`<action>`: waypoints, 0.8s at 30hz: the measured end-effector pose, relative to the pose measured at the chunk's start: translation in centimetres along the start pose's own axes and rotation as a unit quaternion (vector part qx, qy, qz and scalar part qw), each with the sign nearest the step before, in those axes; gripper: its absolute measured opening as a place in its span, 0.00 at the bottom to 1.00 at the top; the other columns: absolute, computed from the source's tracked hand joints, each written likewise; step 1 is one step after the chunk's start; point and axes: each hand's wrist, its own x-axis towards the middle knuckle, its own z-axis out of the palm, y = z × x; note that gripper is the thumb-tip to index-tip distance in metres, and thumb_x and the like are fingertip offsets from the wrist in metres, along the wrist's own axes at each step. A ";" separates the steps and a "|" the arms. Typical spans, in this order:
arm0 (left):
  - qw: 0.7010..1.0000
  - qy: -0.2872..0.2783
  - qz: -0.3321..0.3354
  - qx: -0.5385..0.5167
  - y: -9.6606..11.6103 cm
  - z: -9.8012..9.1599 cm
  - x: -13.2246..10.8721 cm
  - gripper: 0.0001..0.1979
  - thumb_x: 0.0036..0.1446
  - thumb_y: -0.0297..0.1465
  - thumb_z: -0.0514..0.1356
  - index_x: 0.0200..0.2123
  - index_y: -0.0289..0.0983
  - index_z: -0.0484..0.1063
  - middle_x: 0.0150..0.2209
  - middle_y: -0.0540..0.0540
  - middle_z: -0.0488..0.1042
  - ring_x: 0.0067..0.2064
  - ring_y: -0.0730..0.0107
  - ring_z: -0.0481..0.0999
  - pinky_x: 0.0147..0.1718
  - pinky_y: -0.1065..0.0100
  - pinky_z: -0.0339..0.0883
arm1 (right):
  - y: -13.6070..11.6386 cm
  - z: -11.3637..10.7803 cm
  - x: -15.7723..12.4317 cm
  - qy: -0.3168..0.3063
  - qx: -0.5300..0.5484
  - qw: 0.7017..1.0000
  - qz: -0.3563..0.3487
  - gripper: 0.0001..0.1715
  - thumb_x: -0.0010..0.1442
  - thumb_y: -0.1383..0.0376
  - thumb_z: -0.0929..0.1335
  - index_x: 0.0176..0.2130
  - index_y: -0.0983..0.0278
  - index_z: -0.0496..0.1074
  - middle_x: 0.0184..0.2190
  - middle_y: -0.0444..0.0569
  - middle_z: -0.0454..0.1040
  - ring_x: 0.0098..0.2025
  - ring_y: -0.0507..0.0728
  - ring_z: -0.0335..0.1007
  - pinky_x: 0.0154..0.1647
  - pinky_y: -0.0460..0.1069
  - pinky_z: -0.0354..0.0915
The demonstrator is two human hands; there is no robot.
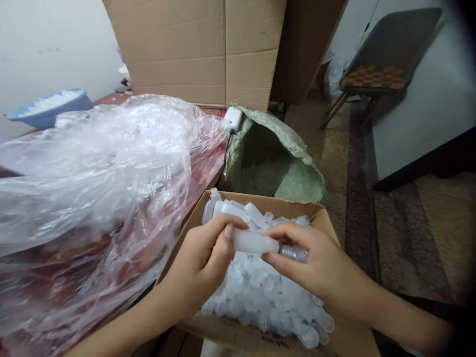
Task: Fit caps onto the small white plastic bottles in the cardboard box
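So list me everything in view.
Open cardboard box: one, brown, lower centre
Rounded and oblong plastic pieces: many, whitish, inside
Slim plastic tube: one, translucent white, above them
Ribbed plastic piece: one, clear, tube's right end
Wide-mouthed woven sack: one, green, beyond box
Small corded block: one, white, by sack's rim
Crumpled plastic sheeting: one, clear, left
Flat surface: one, reddish-brown, beneath sheeting
Round basin: one, blue, far left
Flat cardboard panel: one, brown, top centre
Checkered-seat chair: one, grey, upper right
Left hand: one, on tube's left end
Right hand: one, on tube's right end
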 end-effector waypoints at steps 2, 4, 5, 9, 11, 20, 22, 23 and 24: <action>1.000 0.005 0.015 0.022 0.1 0.1 -0.2 0.15 0.69 0.36 0.45 0.40 0.38 0.68 0.22 0.55 0.63 0.22 0.76 0.63 0.23 0.72 0.56 | -0.1 0.0 -0.3 0.036 -0.060 0.995 -0.065 0.07 0.59 0.64 0.70 0.40 0.60 0.73 0.34 0.43 0.76 0.36 0.54 0.72 0.35 0.48 0.66; 1.000 0.016 0.001 0.010 0.3 0.2 -0.3 0.15 0.69 0.37 0.44 0.39 0.38 0.68 0.21 0.55 0.62 0.22 0.75 0.62 0.23 0.72 0.55 | 0.1 0.2 -0.7 0.078 -0.130 0.974 -0.166 0.07 0.61 0.66 0.68 0.42 0.61 0.71 0.34 0.45 0.75 0.35 0.54 0.72 0.35 0.49 0.67; 1.000 0.023 -0.017 -0.006 0.4 0.2 -0.2 0.16 0.69 0.39 0.45 0.37 0.38 0.67 0.21 0.55 0.62 0.23 0.75 0.62 0.23 0.72 0.55 | 0.3 0.4 -0.8 0.100 -0.166 0.956 -0.221 0.08 0.62 0.67 0.68 0.44 0.63 0.69 0.34 0.47 0.75 0.36 0.55 0.72 0.36 0.49 0.67; 0.993 0.015 -0.100 -0.067 0.5 0.5 0.0 0.18 0.65 0.46 0.51 0.32 0.39 0.66 0.21 0.55 0.62 0.23 0.76 0.62 0.21 0.74 0.55 | 0.7 0.7 -0.9 0.149 -0.260 0.892 -0.338 0.16 0.62 0.72 0.68 0.50 0.67 0.65 0.35 0.50 0.75 0.37 0.57 0.72 0.39 0.51 0.68; 0.991 0.012 -0.104 -0.077 0.5 0.5 0.0 0.17 0.64 0.47 0.53 0.34 0.39 0.68 0.22 0.55 0.63 0.23 0.77 0.62 0.20 0.75 0.55 | 0.4 0.6 -0.8 0.144 -0.227 0.909 -0.318 0.14 0.63 0.69 0.68 0.49 0.65 0.66 0.35 0.49 0.75 0.36 0.55 0.73 0.38 0.49 0.67; 0.997 0.045 0.011 -0.069 0.8 0.2 -0.7 0.11 0.64 0.35 0.55 0.31 0.39 0.70 0.24 0.55 0.69 0.25 0.79 0.66 0.24 0.79 0.60 | -0.8 0.1 -0.8 -0.155 0.234 0.952 0.122 0.38 0.67 0.41 0.51 0.35 0.65 0.71 0.18 0.42 0.65 0.14 0.48 0.53 0.12 0.43 0.52; 0.997 0.063 0.013 -0.053 0.8 0.0 -0.7 0.11 0.64 0.34 0.55 0.29 0.38 0.70 0.23 0.55 0.68 0.24 0.80 0.65 0.23 0.80 0.59 | -0.3 -0.2 -1.1 -0.058 0.109 0.992 -0.010 0.28 0.68 0.45 0.57 0.49 0.63 0.70 0.21 0.42 0.70 0.18 0.50 0.61 0.17 0.44 0.59; 0.996 0.070 0.010 -0.048 0.8 -0.1 -0.7 0.11 0.63 0.34 0.55 0.29 0.38 0.70 0.22 0.56 0.68 0.23 0.80 0.64 0.22 0.80 0.58 | 0.1 -0.3 -1.3 -0.008 0.011 0.991 -0.130 0.23 0.67 0.50 0.62 0.55 0.60 0.66 0.23 0.41 0.72 0.21 0.51 0.65 0.22 0.46 0.63; 0.996 0.077 0.008 -0.046 0.8 -0.2 -0.7 0.11 0.63 0.34 0.55 0.29 0.38 0.70 0.22 0.56 0.67 0.23 0.80 0.63 0.21 0.80 0.58 | 0.5 -0.5 -1.5 0.030 -0.087 0.966 -0.242 0.25 0.66 0.55 0.66 0.59 0.58 0.61 0.25 0.41 0.73 0.23 0.52 0.68 0.25 0.47 0.64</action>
